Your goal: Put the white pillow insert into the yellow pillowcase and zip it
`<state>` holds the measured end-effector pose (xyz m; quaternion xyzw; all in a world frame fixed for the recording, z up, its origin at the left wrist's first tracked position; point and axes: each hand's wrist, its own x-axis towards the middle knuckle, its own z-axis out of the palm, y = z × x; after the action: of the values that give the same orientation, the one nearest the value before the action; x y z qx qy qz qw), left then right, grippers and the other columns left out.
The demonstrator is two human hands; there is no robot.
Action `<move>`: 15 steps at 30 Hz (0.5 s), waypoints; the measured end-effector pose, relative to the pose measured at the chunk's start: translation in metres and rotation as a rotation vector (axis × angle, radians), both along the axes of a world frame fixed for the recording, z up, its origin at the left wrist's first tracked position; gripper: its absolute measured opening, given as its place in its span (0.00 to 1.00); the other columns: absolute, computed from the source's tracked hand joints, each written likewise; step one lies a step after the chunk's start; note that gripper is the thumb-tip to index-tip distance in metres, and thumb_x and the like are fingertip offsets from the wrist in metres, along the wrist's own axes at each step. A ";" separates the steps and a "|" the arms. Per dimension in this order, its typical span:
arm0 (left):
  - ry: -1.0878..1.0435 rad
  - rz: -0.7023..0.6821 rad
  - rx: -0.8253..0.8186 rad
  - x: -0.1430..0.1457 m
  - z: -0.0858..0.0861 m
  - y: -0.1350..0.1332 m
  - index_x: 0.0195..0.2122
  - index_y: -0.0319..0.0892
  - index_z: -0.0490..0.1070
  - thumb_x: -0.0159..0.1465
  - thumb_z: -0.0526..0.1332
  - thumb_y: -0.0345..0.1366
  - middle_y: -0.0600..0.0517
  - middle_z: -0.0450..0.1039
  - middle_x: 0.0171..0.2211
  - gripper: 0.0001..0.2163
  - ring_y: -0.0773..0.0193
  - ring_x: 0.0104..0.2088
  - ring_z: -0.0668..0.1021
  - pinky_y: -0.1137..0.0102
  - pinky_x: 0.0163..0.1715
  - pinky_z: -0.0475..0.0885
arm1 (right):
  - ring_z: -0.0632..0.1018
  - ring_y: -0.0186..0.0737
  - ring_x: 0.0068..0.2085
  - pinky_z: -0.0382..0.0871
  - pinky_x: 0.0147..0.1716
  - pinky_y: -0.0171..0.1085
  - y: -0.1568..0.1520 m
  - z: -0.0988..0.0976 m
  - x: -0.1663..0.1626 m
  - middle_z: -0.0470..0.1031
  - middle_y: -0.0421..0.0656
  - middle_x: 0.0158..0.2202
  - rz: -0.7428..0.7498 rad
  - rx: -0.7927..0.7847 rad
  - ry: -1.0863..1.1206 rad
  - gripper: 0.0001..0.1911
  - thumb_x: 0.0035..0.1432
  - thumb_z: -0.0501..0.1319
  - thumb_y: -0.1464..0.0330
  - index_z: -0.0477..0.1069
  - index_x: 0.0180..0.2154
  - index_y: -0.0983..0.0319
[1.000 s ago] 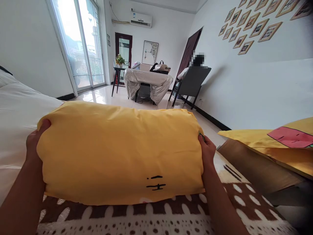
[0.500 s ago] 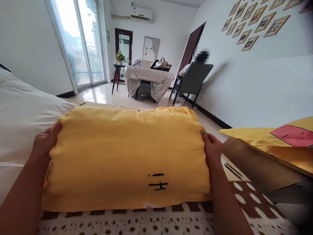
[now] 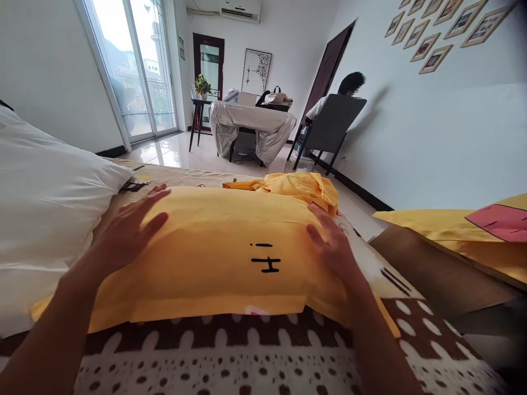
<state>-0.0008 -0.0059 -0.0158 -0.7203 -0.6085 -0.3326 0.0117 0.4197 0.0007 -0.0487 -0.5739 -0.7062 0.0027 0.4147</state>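
Note:
A yellow pillow [image 3: 206,252] with black "Hi" lettering lies across the patterned blanket [image 3: 222,362] in front of me. On its left end rests my left hand [image 3: 132,227], fingers stretched out and thumb apart. My right hand [image 3: 329,241] is at the pillow's right end, its fingers also extended and holding nothing. Just beyond the pillow, a crumpled yellow cloth [image 3: 304,186] lies on the bed. The pillow's lower corners spread out past my forearms, which partly hide them.
A large white pillow [image 3: 45,203] is at the left. At the right, yellow fabric with a pink patch [image 3: 494,225] lies over a brown box-like piece [image 3: 432,269]. Farther off, a person sits in a dark chair [image 3: 335,126] near a covered table [image 3: 251,115].
Both hands have let go of the pillow's ends and moved inward, fingers opening. The pillow has dropped flatter onto the blanket, and more of the yellow cloth behind it shows.

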 end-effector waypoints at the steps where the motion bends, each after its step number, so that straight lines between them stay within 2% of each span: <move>1: 0.042 -0.052 -0.052 0.005 -0.007 0.004 0.64 0.49 0.56 0.64 0.43 0.54 0.52 0.54 0.66 0.30 0.55 0.66 0.58 0.56 0.64 0.52 | 0.61 0.47 0.64 0.51 0.63 0.51 0.001 -0.004 -0.006 0.62 0.43 0.64 0.020 -0.071 -0.040 0.28 0.63 0.49 0.51 0.61 0.61 0.54; 4: 0.051 -0.039 -0.262 0.002 -0.036 0.025 0.67 0.47 0.51 0.66 0.38 0.52 0.51 0.47 0.68 0.30 0.55 0.68 0.52 0.52 0.65 0.47 | 0.58 0.48 0.66 0.48 0.64 0.55 0.013 -0.021 -0.006 0.58 0.43 0.65 0.026 -0.297 -0.107 0.30 0.64 0.45 0.50 0.58 0.63 0.53; 7: -0.012 -0.047 -0.342 -0.010 -0.056 0.041 0.67 0.46 0.49 0.65 0.38 0.52 0.51 0.44 0.69 0.31 0.56 0.68 0.51 0.52 0.65 0.47 | 0.58 0.48 0.66 0.48 0.64 0.55 0.027 -0.036 0.010 0.57 0.43 0.66 -0.003 -0.357 -0.111 0.30 0.64 0.45 0.49 0.59 0.62 0.53; 12: -0.052 -0.076 -0.342 -0.016 -0.057 0.042 0.67 0.48 0.48 0.64 0.39 0.56 0.54 0.43 0.69 0.33 0.60 0.68 0.49 0.55 0.67 0.43 | 0.57 0.49 0.67 0.44 0.64 0.56 0.037 -0.051 0.033 0.54 0.44 0.67 -0.144 -0.386 0.000 0.33 0.63 0.44 0.47 0.59 0.63 0.55; 15: -0.071 -0.099 -0.344 -0.015 -0.054 0.040 0.67 0.46 0.48 0.64 0.40 0.56 0.54 0.43 0.69 0.33 0.61 0.69 0.48 0.58 0.67 0.42 | 0.60 0.52 0.65 0.44 0.63 0.58 0.041 -0.060 0.041 0.60 0.44 0.65 -0.205 -0.417 0.096 0.33 0.62 0.45 0.47 0.60 0.62 0.54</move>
<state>-0.0157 0.0337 -0.0702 -0.7286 -0.6204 -0.2489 -0.1494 0.4609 0.0420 -0.1087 -0.7149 -0.6079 0.1337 0.3187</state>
